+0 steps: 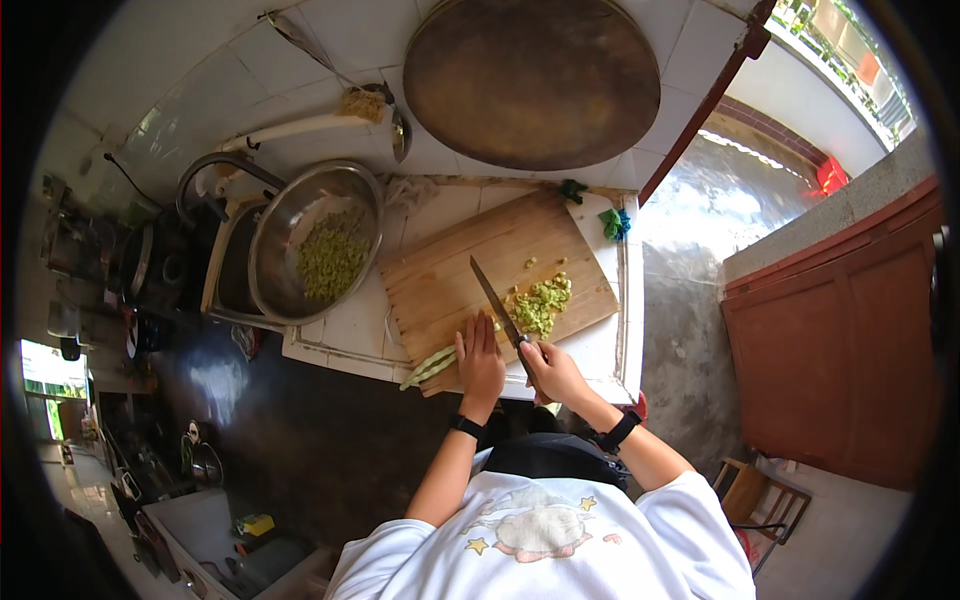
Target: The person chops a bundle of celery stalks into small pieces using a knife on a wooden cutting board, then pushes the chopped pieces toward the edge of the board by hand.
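Note:
My right hand (553, 369) grips the dark handle of a kitchen knife (493, 295). Its blade points up and left across the wooden cutting board (457, 262). Under my left hand (481, 361), long pale-green beans (431, 367) lie at the board's near edge, their ends sticking out to the left. The fingers rest over the beans, close to the blade, and hide part of them. Right of the knife is a pile of chopped green beans (541, 304), with a few loose bits above it.
At left, a steel basin (367, 247) of chopped beans sits tilted over the sink (234, 262) beneath a curved faucet (225, 159). A large round wooden board (532, 82) leans on the tiled wall. Green scrubbers (615, 223) lie at the counter's right edge.

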The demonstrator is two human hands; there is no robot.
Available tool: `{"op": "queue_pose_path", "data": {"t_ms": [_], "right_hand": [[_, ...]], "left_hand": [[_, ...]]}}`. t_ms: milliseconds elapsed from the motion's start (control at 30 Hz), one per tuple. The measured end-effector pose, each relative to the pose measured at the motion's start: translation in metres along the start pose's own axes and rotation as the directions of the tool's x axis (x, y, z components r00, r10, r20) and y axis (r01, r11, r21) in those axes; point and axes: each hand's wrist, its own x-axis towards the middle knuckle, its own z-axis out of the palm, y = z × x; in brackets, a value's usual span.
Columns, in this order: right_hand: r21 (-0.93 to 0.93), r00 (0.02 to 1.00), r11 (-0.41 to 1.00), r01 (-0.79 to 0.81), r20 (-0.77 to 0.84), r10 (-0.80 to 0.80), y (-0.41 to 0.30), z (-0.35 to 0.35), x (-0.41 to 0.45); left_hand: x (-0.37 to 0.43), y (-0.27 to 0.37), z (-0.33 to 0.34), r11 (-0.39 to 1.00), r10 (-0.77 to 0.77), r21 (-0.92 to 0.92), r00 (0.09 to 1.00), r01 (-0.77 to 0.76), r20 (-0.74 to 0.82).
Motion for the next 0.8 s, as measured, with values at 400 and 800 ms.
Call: {"op": "queue_pose_path", "data": {"t_ms": [400, 800], "right_hand": [[-0.297, 0.982, 0.945, 0.135, -0.090, -0.169, 0.016, 0.026, 0.008], [-0.017, 0.999, 0.999, -0.032, 0.027, 0.032, -0.017, 0.010, 0.023]], "left_hand": [[-0.001, 0.000, -0.005, 0.997, 0.009, -0.077, 0.999, -0.006, 0.031], [0.003, -0.004, -0.005, 0.982, -0.011, -0.187, 0.997, 0.025, 0.079]]}}
